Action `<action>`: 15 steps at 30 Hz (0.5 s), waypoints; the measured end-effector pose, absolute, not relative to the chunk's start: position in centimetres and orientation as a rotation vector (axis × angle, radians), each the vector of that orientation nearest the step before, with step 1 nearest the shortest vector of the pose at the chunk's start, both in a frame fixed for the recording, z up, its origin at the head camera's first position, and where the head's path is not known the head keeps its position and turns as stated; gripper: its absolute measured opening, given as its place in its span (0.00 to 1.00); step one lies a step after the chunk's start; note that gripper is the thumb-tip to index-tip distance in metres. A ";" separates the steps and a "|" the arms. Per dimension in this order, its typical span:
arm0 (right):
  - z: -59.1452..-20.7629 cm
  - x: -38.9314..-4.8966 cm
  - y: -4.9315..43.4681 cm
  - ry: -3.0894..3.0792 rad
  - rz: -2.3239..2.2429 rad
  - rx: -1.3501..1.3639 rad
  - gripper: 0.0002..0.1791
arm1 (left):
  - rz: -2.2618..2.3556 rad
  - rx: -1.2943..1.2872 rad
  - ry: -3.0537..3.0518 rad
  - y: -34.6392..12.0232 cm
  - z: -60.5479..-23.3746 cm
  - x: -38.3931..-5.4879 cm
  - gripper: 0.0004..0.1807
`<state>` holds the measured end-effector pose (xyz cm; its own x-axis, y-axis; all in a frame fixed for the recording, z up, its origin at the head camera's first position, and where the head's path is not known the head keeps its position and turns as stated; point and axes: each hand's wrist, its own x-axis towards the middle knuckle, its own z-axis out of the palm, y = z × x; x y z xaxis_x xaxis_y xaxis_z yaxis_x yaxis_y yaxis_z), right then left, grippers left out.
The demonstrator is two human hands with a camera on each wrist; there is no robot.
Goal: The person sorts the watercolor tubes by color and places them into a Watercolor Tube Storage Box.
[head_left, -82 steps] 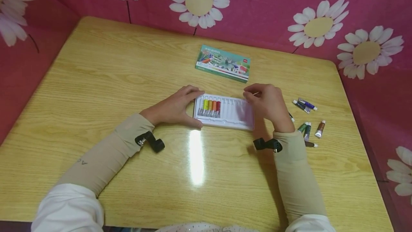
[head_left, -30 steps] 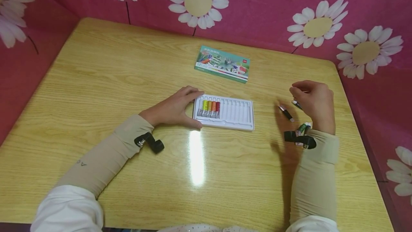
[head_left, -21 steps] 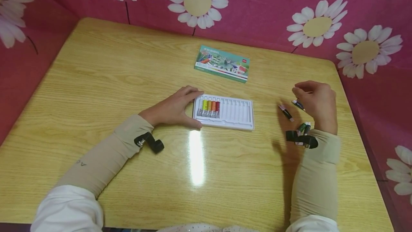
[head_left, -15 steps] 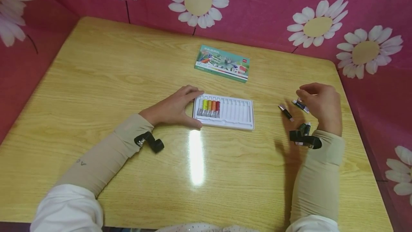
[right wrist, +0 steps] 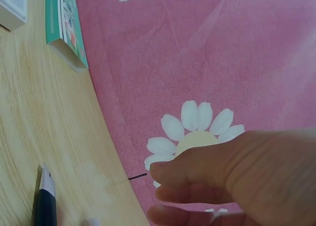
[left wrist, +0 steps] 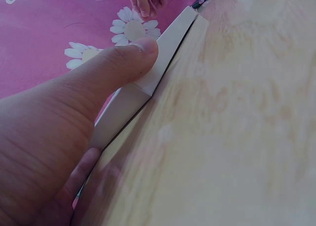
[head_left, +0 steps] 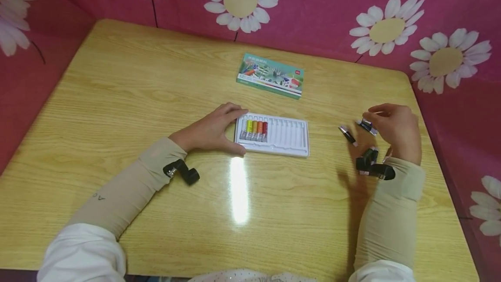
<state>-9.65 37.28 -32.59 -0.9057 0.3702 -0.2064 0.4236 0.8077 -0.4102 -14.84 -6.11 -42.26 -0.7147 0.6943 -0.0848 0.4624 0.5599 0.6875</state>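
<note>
My left hand (head_left: 213, 130) grips the left end of a white paint tray (head_left: 287, 150), thumb at the near edge and fingers at the far one. In the left wrist view the thumb (left wrist: 123, 63) presses the tray's side wall (left wrist: 168, 48). Several paint tubes (head_left: 255, 130), yellow through red, fill the tray's left slots. My right hand (head_left: 397, 129) hovers low at the right over a pair of dark tubes (head_left: 367, 128), its fingers loosely bent. Nothing shows between them in the right wrist view. A black-labelled tube (head_left: 347, 135) lies left of the pair. The right wrist partly hides other tubes.
A green paint box (head_left: 270, 76) lies behind the tray. Green tubes (head_left: 374, 155) lie beneath the right wrist's black camera mount (head_left: 375, 170). The wooden table (head_left: 156, 77) meets a pink flowered cloth at the back and sides.
My right hand has left the tray's right end and moved right to the loose tubes, drifting slightly further right lately. My left hand and the tray stay put.
</note>
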 end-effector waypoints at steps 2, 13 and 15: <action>-32.5 -9.7 37.3 2.871 -0.687 0.631 0.36 | 0.936 0.941 2.446 -6.1 -42.2 -14.8 0.65; -32.2 -10.2 37.6 2.925 -0.612 0.557 0.35 | 0.926 0.933 2.446 -6.1 -42.1 -14.9 0.65; -32.1 -10.2 37.8 2.929 -0.594 0.550 0.35 | 0.922 0.929 2.443 -6.1 -42.1 -14.9 0.65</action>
